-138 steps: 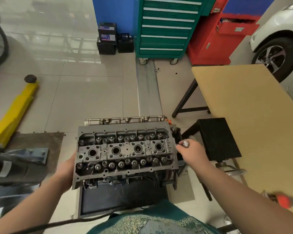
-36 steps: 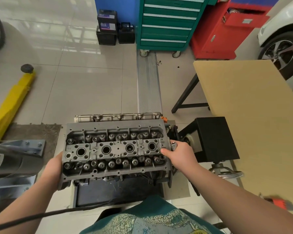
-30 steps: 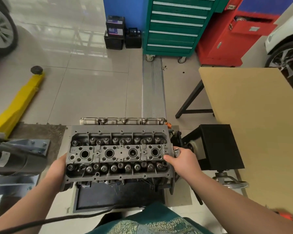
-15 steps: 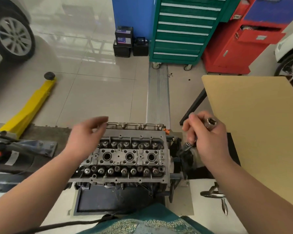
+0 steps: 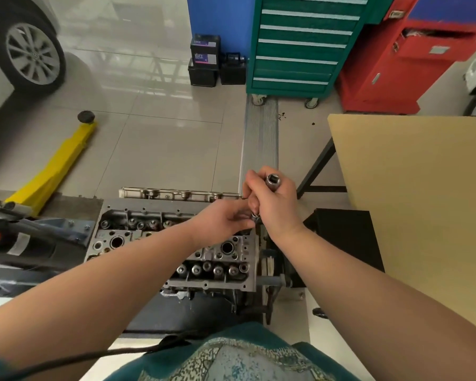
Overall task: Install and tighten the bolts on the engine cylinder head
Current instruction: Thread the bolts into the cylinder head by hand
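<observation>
Hands meet above the cylinder head (image 5: 220, 254) on its stand, right hand (image 5: 275, 204) curled round a socket tool (image 5: 273, 180), left hand (image 5: 223, 220) pinching its lower tip, likely fitting a bolt; seating it comes next.

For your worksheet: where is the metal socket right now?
In the head view, right of centre: the socket sticks up from the right hand, above the cylinder head's far right corner, with the left hand touching alongside.

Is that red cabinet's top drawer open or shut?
Open. The red cabinet's top drawer juts out past the front, with a dark gap above it.
</observation>
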The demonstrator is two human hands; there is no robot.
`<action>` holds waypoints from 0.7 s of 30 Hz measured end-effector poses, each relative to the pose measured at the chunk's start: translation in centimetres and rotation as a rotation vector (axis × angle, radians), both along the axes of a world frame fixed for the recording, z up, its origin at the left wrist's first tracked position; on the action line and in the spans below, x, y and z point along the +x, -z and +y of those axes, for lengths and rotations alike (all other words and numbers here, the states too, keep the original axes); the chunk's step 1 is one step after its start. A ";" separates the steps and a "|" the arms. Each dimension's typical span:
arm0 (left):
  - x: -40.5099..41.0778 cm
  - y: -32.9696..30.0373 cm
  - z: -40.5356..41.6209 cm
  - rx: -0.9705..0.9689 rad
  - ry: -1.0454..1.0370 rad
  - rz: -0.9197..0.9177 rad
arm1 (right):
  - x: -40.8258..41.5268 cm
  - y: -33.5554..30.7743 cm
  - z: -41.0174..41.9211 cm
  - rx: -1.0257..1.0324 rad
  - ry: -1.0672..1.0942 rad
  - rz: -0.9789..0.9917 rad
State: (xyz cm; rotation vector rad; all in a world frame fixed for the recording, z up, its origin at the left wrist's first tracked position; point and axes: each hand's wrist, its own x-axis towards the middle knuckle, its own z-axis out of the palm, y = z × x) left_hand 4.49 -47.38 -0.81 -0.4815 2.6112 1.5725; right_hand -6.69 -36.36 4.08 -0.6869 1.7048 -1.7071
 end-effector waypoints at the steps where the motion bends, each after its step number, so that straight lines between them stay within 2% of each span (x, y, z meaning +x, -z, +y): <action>1: 0.0 0.5 0.0 -0.021 -0.001 -0.008 | 0.0 0.3 0.1 0.015 -0.007 0.012; 7: 0.4 2.3 0.5 -0.040 -0.111 -0.002 | 0.1 -0.3 0.3 0.254 -0.067 0.221; 14: 0.3 2.2 -1.2 -0.126 0.045 -0.018 | -2.1 -5.4 3.2 0.540 -0.464 0.863; 17: 0.1 1.8 -1.7 -0.122 0.109 0.010 | -0.9 -6.9 3.3 0.683 -0.407 0.980; 21: 0.0 0.7 -2.2 0.026 0.038 0.170 | 1.0 -7.5 2.5 0.905 -0.238 1.122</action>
